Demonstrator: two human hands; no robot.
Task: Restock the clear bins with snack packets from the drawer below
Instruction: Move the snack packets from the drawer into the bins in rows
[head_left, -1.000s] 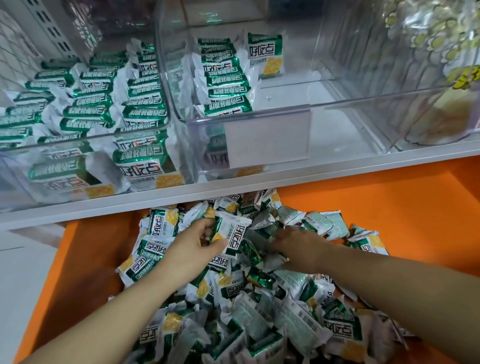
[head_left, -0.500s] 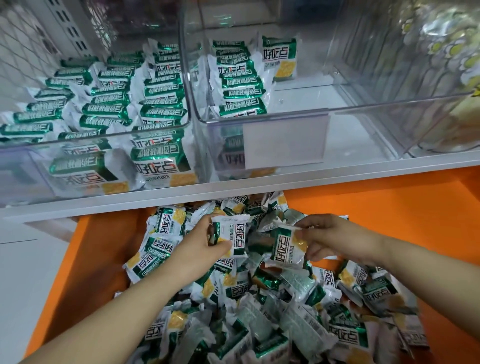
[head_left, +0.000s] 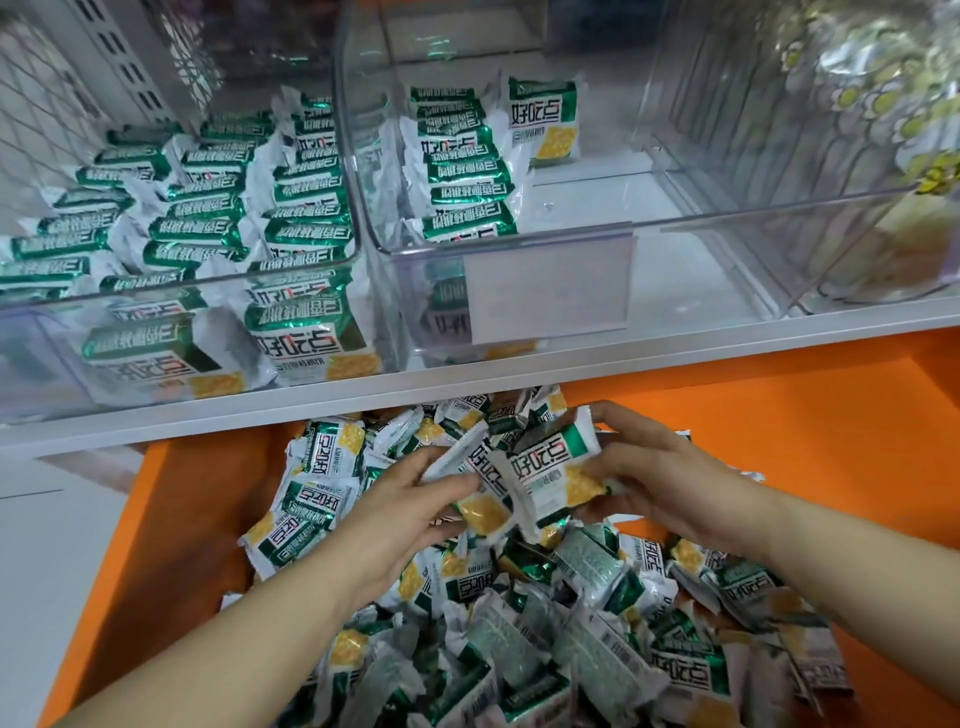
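Observation:
An orange drawer (head_left: 779, 441) below the shelf holds a loose heap of green-and-white snack packets (head_left: 545, 623). My left hand (head_left: 400, 514) pinches one packet (head_left: 483, 483) just above the heap. My right hand (head_left: 654, 467) grips a second packet (head_left: 556, 467), face up, pressed against the first. Above, a clear left bin (head_left: 176, 296) is packed with rows of the same packets. The clear middle bin (head_left: 519, 244) has one column of packets (head_left: 462, 171) on its left side and bare floor on its right.
A blank label holder (head_left: 545, 291) hangs on the middle bin's front. A third clear bin (head_left: 857, 208) at the right holds yellow-patterned packs. The white shelf edge (head_left: 467, 379) overhangs the drawer's back. Pale floor (head_left: 52, 545) lies left of the drawer.
Both hands have come up from the heap and closer together, each with a packet. The right hand's packet now overlaps the left hand's one.

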